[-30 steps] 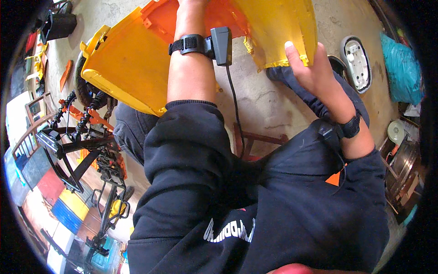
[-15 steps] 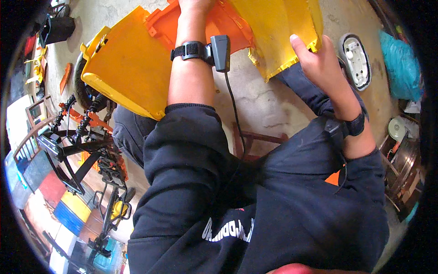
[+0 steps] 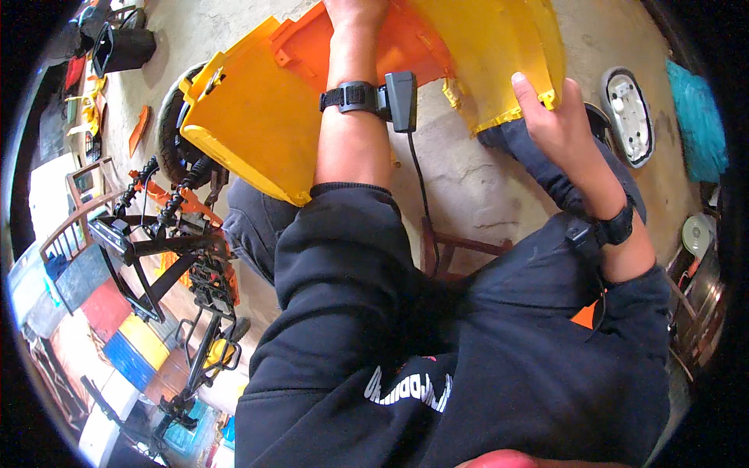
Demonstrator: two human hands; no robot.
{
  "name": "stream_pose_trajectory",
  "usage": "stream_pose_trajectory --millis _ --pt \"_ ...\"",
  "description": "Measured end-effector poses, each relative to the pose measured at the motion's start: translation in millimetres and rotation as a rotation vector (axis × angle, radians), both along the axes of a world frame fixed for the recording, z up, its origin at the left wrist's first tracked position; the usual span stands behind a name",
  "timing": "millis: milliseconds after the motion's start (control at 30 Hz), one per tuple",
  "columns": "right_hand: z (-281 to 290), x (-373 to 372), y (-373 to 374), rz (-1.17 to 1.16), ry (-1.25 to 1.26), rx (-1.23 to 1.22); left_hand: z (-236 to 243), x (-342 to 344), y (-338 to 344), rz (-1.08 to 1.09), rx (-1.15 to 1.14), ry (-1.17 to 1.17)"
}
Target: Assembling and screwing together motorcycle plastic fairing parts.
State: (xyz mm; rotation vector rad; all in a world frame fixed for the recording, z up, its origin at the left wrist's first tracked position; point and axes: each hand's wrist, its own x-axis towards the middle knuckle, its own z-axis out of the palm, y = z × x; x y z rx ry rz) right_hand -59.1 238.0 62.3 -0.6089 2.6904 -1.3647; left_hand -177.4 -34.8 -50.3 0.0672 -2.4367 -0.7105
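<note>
Seated person, seen from above, dark sweatshirt sleeves coming in from the lower edge. Both arms reach forward to a large yellow plastic panel (image 3: 265,125) with an orange section (image 3: 406,47) at its middle; the panel spans the upper part of the view, held up over the concrete floor (image 3: 468,179) and across the knees.

Right hand (image 3: 558,125): palm against the lower right edge of the panel, fingers (image 3: 527,93) laid flat up along the yellow surface, thumb side near the jagged lower rim. The grip looks loosely closed on that edge, though the far side of the plastic hides how far the fingers wrap.

Left hand (image 3: 355,12): only the base of it shows at the top rim of the view, resting on the orange section. Cannot tell whether that grip is closed or apart. A black wrist strap (image 3: 351,97) carries a small black box (image 3: 402,101), with a cable running down toward the body. The right wrist wears a black band (image 3: 616,230).

Around: a black tyre (image 3: 172,132) just behind the left corner of the panel; a small frame with black and orange parts (image 3: 172,242) to the left; a white oval part (image 3: 628,117) on the floor to the right, with a teal bag (image 3: 694,121) beyond it.
</note>
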Motion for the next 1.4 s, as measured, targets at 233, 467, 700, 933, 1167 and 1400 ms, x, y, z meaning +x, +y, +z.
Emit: stream_pose_trajectory --millis 233,467,700,933,1167,1400 --pt "9.6 -1.6 -5.2 -0.027 -0.12 -0.054 -10.4 1.2 2.4 0.005 -0.052 0.05" --pt "13.1 -8.3 -6.6 -0.056 -0.067 -0.008 -61.1 53.2 77.3 0.262 -0.191 0.09" --pt "14.3 -10.9 -2.9 -0.057 -0.072 0.027 -99.2 103.1 109.2 0.018 0.006 -0.247" --pt "14.3 -12.5 -6.8 0.01 -0.038 -0.105 -106.7 106.2 98.7 -0.069 -0.12 -0.27" --pt "18.2 -13.9 -4.7 0.115 0.02 0.001 -94.7 109.6 99.4 -0.113 -0.092 -0.318" --pt "15.0 -12.0 -9.8 0.186 0.113 -0.116 -109.7 95.3 89.2 0.011 -0.192 -0.306"
